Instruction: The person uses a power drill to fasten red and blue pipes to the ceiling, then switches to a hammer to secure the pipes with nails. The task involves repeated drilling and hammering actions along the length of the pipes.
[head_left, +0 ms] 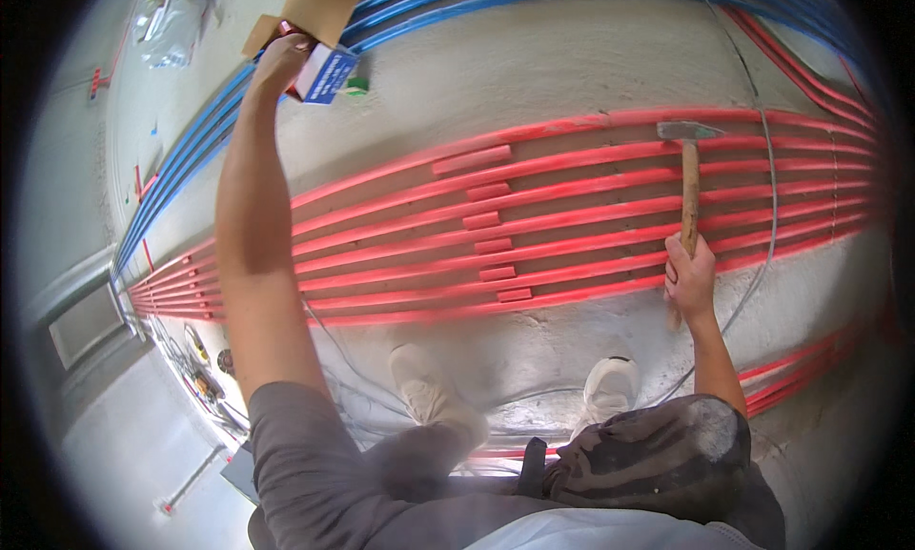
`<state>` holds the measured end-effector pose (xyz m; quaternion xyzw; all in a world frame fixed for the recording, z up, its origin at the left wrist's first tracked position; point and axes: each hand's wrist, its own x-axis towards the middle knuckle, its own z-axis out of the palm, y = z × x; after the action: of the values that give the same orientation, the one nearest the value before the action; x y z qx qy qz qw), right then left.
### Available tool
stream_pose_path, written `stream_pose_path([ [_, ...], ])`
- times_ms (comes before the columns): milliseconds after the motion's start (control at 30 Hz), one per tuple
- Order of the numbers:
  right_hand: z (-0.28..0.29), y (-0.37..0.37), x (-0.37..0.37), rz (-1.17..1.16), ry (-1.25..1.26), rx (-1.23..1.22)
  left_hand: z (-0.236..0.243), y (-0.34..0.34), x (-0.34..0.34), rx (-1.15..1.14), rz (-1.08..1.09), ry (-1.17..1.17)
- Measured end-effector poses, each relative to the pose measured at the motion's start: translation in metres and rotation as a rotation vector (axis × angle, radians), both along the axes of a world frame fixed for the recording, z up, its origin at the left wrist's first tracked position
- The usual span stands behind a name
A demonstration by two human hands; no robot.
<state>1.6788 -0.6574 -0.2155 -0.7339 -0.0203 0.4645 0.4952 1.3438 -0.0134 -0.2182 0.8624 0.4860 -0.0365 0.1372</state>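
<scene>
My right hand (693, 275) grips a hammer (690, 193) by the lower part of its wooden handle. The hammer's metal head points away from me, above the row of red pipes (400, 250) on the floor. At the far left my left arm is stretched out, and my left hand (281, 62) reaches into an open cardboard box (330, 73). The box has blue-and-white sides and a raised brown flap. Some reddish pieces show at its mouth by my hand. My fingertips are hidden there, so what they touch I cannot make out.
Blue pipes (457, 5) run along the far side beside the box. Short red pipe pieces (496, 246) lie between the long red pipes. A grey cable (770, 183) crosses them on the right. Tools and cords (202, 369) lie at the left. A small green object (357, 87) is beside the box.
</scene>
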Motion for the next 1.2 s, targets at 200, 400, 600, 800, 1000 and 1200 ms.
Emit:
stream_pose_path([
  [200, -0.018, -0.021, 0.007, 0.02, -0.027, 0.0, -0.021, -0.017, 0.038, 0.162, 0.12, 0.181],
  [400, 0.002, 0.004, -0.011, 0.095, -0.037, 0.016, 0.034, -0.043, -0.003, 0.292, 0.15, 0.234],
  [600, -0.003, 0.006, -0.007, 0.103, -0.029, 0.036, 0.03, -0.034, -0.011, 0.346, 0.006, 0.265],
  [800, -0.007, 0.001, -0.003, 0.101, -0.031, 0.059, 0.032, -0.042, -0.011, 0.374, -0.021, 0.28],
  [1000, -0.004, 0.003, -0.005, 0.1, -0.03, 0.052, 0.036, -0.016, -0.027, 0.409, -0.036, 0.256],
  [1200, -0.003, 0.005, -0.004, 0.102, 0.003, 0.029, 0.04, 0.014, -0.052, 0.337, -0.078, 0.264],
])
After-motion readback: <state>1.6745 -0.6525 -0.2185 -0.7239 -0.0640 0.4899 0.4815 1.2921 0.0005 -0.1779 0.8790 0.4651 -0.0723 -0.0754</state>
